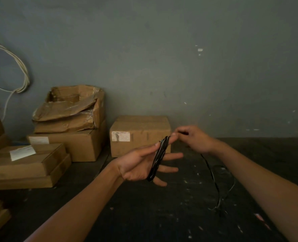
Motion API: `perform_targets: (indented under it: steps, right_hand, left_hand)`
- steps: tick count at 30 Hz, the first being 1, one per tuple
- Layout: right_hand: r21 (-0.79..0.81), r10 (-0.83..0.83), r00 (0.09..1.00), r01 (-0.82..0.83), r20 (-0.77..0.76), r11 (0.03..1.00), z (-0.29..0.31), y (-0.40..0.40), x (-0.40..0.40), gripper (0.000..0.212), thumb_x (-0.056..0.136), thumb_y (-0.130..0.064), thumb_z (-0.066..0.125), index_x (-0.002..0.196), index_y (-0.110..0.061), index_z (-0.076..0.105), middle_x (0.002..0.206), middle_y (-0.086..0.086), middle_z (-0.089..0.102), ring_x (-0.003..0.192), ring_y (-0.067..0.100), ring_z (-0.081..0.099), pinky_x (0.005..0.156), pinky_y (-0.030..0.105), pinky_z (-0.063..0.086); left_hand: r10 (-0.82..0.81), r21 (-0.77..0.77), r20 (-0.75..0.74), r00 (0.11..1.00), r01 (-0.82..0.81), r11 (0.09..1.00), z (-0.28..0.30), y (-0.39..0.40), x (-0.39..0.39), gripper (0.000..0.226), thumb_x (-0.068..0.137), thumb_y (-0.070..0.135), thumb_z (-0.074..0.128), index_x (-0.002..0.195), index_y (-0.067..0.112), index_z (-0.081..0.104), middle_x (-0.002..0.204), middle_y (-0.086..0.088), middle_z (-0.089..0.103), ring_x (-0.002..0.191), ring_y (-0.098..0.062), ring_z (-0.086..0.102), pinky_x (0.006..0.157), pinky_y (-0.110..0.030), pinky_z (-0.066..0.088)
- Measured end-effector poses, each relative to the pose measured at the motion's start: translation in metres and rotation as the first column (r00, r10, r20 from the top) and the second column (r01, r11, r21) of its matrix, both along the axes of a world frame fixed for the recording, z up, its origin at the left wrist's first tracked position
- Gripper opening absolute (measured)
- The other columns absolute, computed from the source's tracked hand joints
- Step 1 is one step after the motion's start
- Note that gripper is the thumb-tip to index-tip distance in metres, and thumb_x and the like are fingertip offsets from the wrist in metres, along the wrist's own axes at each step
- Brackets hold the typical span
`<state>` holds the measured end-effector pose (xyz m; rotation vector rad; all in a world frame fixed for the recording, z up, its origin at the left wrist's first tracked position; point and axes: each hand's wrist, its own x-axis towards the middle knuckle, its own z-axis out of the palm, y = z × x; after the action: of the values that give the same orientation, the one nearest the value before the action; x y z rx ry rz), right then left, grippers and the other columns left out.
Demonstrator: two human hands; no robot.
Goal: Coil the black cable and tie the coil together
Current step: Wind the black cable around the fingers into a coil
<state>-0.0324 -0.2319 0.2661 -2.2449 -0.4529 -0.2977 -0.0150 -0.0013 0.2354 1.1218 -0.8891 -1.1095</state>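
Several turns of the black cable [157, 158] are wound around the spread fingers of my left hand [141, 165], which is held palm up at the centre of the view. My right hand [192, 138] is just to the right of the coil's top, its fingers pinched on the cable. From that hand the loose part of the cable [214, 184] hangs down and lies in loops on the dark floor, ending at about the lower right.
A closed cardboard box [140, 135] stands behind my hands against the grey wall. More cardboard boxes [66, 130] are stacked at the left, one torn open on top. A white cable [20, 75] hangs looped on the wall at the far left.
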Motion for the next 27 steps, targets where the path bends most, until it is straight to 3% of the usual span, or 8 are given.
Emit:
perform_targets:
  steps: [2, 4, 6, 10, 15, 19, 24, 27]
  right_hand:
    - [0.118, 0.01, 0.999, -0.004, -0.053, 0.993, -0.02, 0.001, -0.003, 0.023, 0.093, -0.047, 0.053, 0.087, -0.033, 0.07, 0.071, 0.001, 0.065, 0.062, 0.02, 0.056, 0.059, 0.028, 0.046]
    - [0.217, 0.028, 0.993, -0.002, -0.118, 0.976, -0.043, 0.004, -0.002, 0.022, 0.097, -0.04, 0.051, 0.094, -0.027, 0.068, 0.078, 0.008, 0.066, 0.066, 0.019, 0.056, 0.055, 0.028, 0.046]
    - [0.262, 0.031, 0.985, 0.014, -0.168, 0.965, -0.065, 0.014, -0.003, 0.024, 0.1, -0.026, 0.045, 0.095, -0.029, 0.068, 0.073, -0.004, 0.068, 0.061, 0.015, 0.054, 0.05, 0.026, 0.044]
    - [0.333, 0.043, 0.97, 0.04, -0.237, 0.942, -0.1, 0.042, -0.012, 0.029, 0.1, -0.038, 0.042, 0.095, -0.024, 0.067, 0.054, -0.012, 0.055, 0.049, 0.004, 0.044, 0.045, 0.018, 0.038]
    - [0.272, 0.088, 0.937, 0.008, -0.338, 0.962, -0.128, 0.074, -0.026, 0.03, 0.102, -0.04, 0.036, 0.098, -0.03, 0.065, 0.05, -0.011, 0.049, 0.048, 0.005, 0.045, 0.051, 0.022, 0.039]
    - [0.199, 0.157, 0.918, -0.088, -0.365, 0.976, -0.123, 0.091, -0.038, 0.026, 0.102, -0.041, 0.036, 0.098, -0.04, 0.062, 0.048, -0.015, 0.049, 0.043, 0.001, 0.041, 0.043, 0.016, 0.035]
    - [-0.059, 0.105, 0.974, -0.119, -0.202, 0.991, -0.093, 0.096, -0.054, 0.024, 0.1, -0.046, 0.038, 0.098, -0.04, 0.062, 0.068, -0.024, 0.059, 0.06, -0.007, 0.054, 0.056, 0.017, 0.038]
    - [-0.116, 0.105, 0.989, -0.117, -0.106, 0.986, -0.069, 0.092, -0.062, 0.021, 0.099, -0.042, 0.043, 0.094, -0.035, 0.063, 0.07, -0.01, 0.059, 0.058, 0.0, 0.055, 0.052, 0.02, 0.042]
  left_hand:
    - [0.003, -0.02, -0.002, 1.0, -0.003, 1.0, 0.004, -0.001, 0.0, 0.053, 0.095, 0.043, 0.04, 0.148, 0.045, 0.033, 0.158, -0.008, 0.033, 0.142, -0.041, 0.031, 0.106, -0.077, 0.015]
    - [-0.008, -0.046, -0.001, 1.0, 0.008, 0.999, 0.009, -0.003, -0.001, 0.052, 0.095, 0.043, 0.041, 0.147, 0.045, 0.035, 0.157, -0.009, 0.034, 0.141, -0.043, 0.031, 0.105, -0.078, 0.016]
    - [-0.03, -0.087, -0.006, 1.0, 0.029, 0.996, 0.014, -0.006, -0.001, 0.052, 0.095, 0.042, 0.039, 0.146, 0.046, 0.033, 0.157, -0.01, 0.033, 0.142, -0.043, 0.03, 0.105, -0.076, 0.02]
    - [-0.023, -0.156, -0.038, 0.999, 0.017, 0.988, 0.025, -0.011, 0.003, 0.051, 0.095, 0.042, 0.038, 0.146, 0.046, 0.032, 0.158, -0.012, 0.03, 0.142, -0.046, 0.026, 0.105, -0.076, 0.018]
    - [0.081, -0.193, -0.023, 0.996, -0.084, 0.978, 0.034, -0.013, 0.016, 0.047, 0.094, 0.046, 0.039, 0.141, 0.05, 0.04, 0.157, -0.008, 0.033, 0.141, -0.046, 0.029, 0.104, -0.076, 0.02]
    - [0.196, -0.166, -0.015, 0.981, -0.196, 0.967, 0.03, -0.01, 0.03, 0.043, 0.098, 0.047, 0.03, 0.14, 0.052, 0.041, 0.157, -0.006, 0.035, 0.14, -0.045, 0.032, 0.104, -0.076, 0.021]
    - [0.332, -0.119, -0.018, 0.943, -0.331, 0.936, 0.019, 0.0, 0.043, 0.042, 0.099, 0.048, 0.03, 0.14, 0.053, 0.04, 0.156, -0.005, 0.037, 0.141, -0.044, 0.03, 0.105, -0.076, 0.02]
    - [0.387, -0.093, -0.005, 0.922, -0.386, 0.918, 0.009, 0.002, 0.046, 0.041, 0.1, 0.048, 0.029, 0.139, 0.053, 0.04, 0.155, -0.004, 0.038, 0.14, -0.043, 0.033, 0.107, -0.076, 0.015]
